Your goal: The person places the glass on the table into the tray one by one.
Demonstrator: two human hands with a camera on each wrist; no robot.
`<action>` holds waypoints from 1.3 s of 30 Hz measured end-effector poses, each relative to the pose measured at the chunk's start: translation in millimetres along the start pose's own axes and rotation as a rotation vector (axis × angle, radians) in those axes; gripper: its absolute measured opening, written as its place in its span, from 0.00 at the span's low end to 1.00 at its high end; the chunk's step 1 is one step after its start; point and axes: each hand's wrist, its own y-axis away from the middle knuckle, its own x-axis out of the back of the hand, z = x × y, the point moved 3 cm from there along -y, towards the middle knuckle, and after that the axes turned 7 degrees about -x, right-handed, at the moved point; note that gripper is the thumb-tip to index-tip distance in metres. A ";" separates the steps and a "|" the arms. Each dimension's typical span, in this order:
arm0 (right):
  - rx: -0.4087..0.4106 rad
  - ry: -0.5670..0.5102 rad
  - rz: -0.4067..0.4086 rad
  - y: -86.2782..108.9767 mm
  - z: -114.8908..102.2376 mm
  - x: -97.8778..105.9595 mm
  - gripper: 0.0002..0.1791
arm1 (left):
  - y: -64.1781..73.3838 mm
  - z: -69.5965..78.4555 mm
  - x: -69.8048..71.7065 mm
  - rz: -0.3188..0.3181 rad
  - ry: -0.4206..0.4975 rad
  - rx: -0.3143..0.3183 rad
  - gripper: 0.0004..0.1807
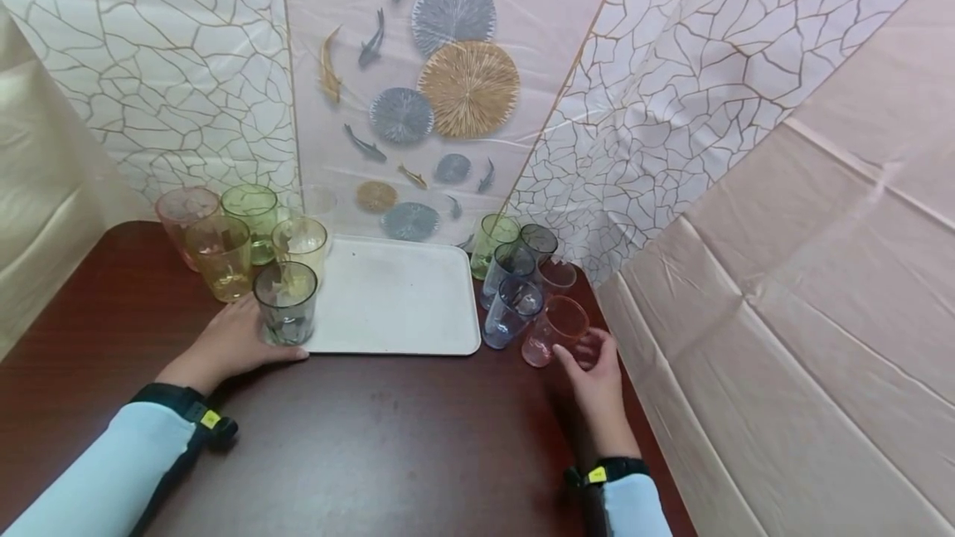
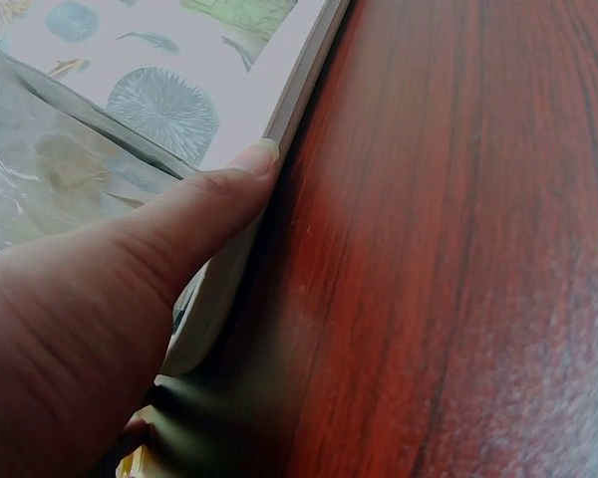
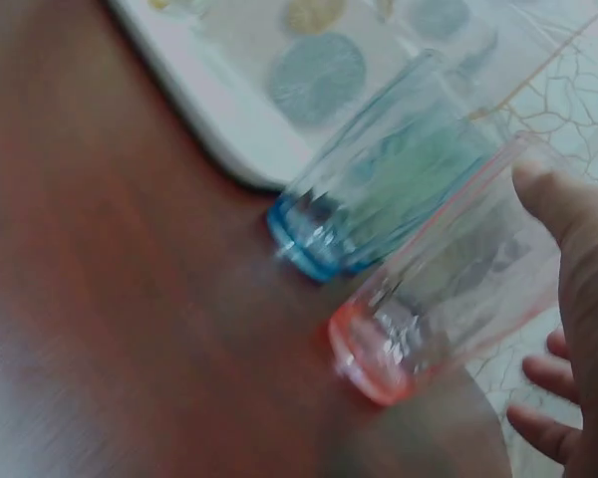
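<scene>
A transparent pink tumbler (image 1: 548,338) with a reddish rim and thick red base stands on the dark wooden table (image 1: 395,446), near a blue tumbler (image 1: 506,320). The right hand (image 1: 603,388) has its thumb at the wall, other fingers spread clear. The left hand (image 1: 237,340), its grip unclear, meets the white tray (image 1: 403,297) beside a smoky grey tumbler (image 1: 286,315).

No lettering, brand or number can be read; any marks on the left black wristband's (image 1: 167,395) yellow tag (image 1: 211,419) and the right black wristband's (image 1: 628,467) yellow patch (image 1: 597,475) are too small to make out.
</scene>
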 end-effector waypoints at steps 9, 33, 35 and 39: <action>0.023 -0.271 -0.125 -21.6 -13.4 -20.6 0.50 | 0.2 -1.4 -0.3 0.000 -0.002 0.016 0.73; 0.232 -0.230 -0.456 59.9 -78.3 -43.4 0.42 | 1.9 -3.6 0.7 -0.020 -0.003 0.069 0.75; 0.266 -0.281 -0.537 64.8 -93.5 -61.3 0.43 | 1.8 -3.5 1.1 -0.020 -0.004 0.070 0.76; 0.326 -0.292 -0.619 59.7 -123.2 -101.6 0.43 | 0.9 -2.0 1.1 -0.021 -0.003 0.061 0.76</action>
